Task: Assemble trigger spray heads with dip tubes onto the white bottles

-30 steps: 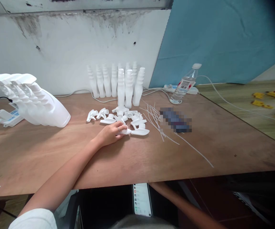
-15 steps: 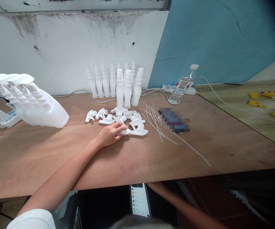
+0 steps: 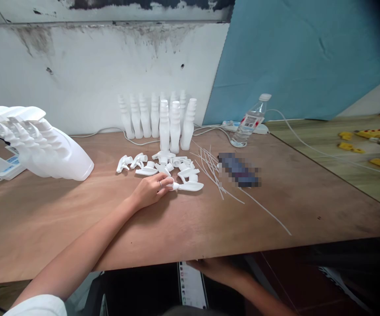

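One white spray head (image 3: 174,186) lies at the near side of a loose cluster of spray heads (image 3: 147,169) on the wooden table (image 3: 183,228), with the fingers of the left hand (image 3: 148,192) curled around it; how hard they press cannot be told. A sideways tug could catch the long-topped spray head (image 3: 191,187) just beside it, since the two seem to touch, and that might set the rest sliding. A stronger shove could tip the front white bottles (image 3: 164,127), because they stand upright and narrow right behind the cluster. The piece itself looks like smooth, plain white plastic with a rounded collar, though the fingers hide much of its shape. To the right, thin white tubes (image 3: 265,211) lie crisscrossed near a pixelated dark object (image 3: 239,169), and a water bottle (image 3: 247,126) stands farther back. Well to the left, a row of larger bottles (image 3: 74,160) shows at a slant. Below the table edge, the right hand (image 3: 218,268) is over the top of a lit phone (image 3: 190,287); whether its fingers grip the phone or merely touch it is unclear.
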`<state>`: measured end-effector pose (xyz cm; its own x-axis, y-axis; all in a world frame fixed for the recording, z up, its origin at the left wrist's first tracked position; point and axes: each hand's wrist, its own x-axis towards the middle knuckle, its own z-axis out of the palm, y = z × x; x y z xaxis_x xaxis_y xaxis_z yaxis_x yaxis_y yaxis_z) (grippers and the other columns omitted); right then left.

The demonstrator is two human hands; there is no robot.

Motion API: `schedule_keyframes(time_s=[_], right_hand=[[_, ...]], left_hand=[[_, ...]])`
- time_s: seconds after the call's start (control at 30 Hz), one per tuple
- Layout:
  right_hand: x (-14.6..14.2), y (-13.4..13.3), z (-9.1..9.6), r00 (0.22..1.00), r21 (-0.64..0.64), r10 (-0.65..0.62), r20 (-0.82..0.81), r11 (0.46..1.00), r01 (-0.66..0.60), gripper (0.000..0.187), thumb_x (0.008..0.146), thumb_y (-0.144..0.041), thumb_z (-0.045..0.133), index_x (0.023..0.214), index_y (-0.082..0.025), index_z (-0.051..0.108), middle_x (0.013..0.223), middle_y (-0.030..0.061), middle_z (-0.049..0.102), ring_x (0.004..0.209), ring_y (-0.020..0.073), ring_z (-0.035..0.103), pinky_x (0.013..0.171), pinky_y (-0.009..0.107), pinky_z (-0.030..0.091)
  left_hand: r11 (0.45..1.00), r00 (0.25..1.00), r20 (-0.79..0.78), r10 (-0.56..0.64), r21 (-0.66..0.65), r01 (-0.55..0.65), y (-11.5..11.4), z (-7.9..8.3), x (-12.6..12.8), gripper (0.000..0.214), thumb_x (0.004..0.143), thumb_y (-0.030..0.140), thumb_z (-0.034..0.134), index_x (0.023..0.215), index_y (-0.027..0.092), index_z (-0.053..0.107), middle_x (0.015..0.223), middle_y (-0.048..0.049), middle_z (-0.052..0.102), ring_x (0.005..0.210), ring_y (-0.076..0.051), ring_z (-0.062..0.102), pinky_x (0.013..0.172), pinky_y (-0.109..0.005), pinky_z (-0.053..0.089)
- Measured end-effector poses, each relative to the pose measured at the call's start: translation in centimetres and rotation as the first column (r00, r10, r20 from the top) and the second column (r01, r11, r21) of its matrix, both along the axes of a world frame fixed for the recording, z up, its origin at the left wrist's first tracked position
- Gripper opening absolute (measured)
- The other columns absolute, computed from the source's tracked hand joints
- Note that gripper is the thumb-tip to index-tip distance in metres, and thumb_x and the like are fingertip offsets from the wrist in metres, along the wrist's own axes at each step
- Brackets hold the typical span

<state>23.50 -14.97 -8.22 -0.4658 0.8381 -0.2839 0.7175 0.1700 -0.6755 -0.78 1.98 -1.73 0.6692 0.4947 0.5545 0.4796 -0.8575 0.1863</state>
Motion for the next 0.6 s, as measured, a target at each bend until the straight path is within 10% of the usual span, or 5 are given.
schedule_keyframes(time_s=[0.17,0.27,0.43,0.5,0.6], right_hand=[[3.7,-0.2,8.4,0.968,-0.281,0.249,0.034,0.932,-0.23,0.051,0.068,-0.028,0.073,0.119,-0.03,0.067,0.122,0.007,0.066,0.107,0.03,0.065,0.088,0.036,0.052],[5.5,4.3,13.7,0.898,-0.563,0.355,-0.259,0.7,-0.439,0.046,0.08,-0.045,0.062,0.119,-0.021,0.066,0.104,0.0061,0.072,0.083,0.0203,0.071,0.068,0.026,0.053],[6.0,15.2,15.8,0.97,0.035,0.059,0.236,0.997,-0.069,0.043,0.094,-0.045,0.042,0.079,-0.016,0.069,0.071,0.0044,0.066,0.064,0.0162,0.061,0.055,0.023,0.038],[5.5,18.2,14.6,0.823,0.312,-0.243,0.513,0.946,0.085,0.04,0.094,-0.04,0.045,0.071,-0.014,0.066,0.07,0.008,0.065,0.064,0.0181,0.061,0.054,0.025,0.032],[5.0,20.1,12.5,0.749,0.345,-0.308,0.586,0.932,0.113,0.031,0.088,-0.033,0.055,0.068,-0.012,0.066,0.074,0.0131,0.067,0.065,0.0207,0.062,0.053,0.026,0.028]], left_hand=[[1.0,0.998,0.063,-0.002,0.016,0.001,0.5,-0.5,0.2,0.015,0.096,0.028,0.05,0.104,0.019,0.058,0.101,-0.0058,0.063,0.084,-0.014,0.061,0.072,-0.023,0.05],[0.999,0.997,0.067,-0.036,0.031,0.034,0.8,-0.5,0.4,0.014,0.095,0.028,0.051,0.103,0.019,0.059,0.099,-0.0061,0.062,0.081,-0.013,0.061,0.071,-0.022,0.049],[0.996,0.995,0.043,-0.085,0.032,0.083,1.4,-0.2,0.4,0.015,0.096,0.027,0.05,0.1,0.016,0.06,0.093,-0.0068,0.061,0.073,-0.011,0.058,0.067,-0.02,0.048],[0.995,0.995,0.032,-0.099,0.03,0.098,1.6,-0.2,0.3,0.016,0.096,0.026,0.049,0.1,0.016,0.061,0.09,-0.0065,0.06,0.069,-0.01,0.056,0.064,-0.019,0.047],[0.994,0.993,0.04,-0.11,0.016,0.11,1.7,-0.4,0.2,0.016,0.096,0.025,0.049,0.102,0.017,0.062,0.089,-0.0063,0.059,0.069,-0.01,0.055,0.064,-0.019,0.045]])
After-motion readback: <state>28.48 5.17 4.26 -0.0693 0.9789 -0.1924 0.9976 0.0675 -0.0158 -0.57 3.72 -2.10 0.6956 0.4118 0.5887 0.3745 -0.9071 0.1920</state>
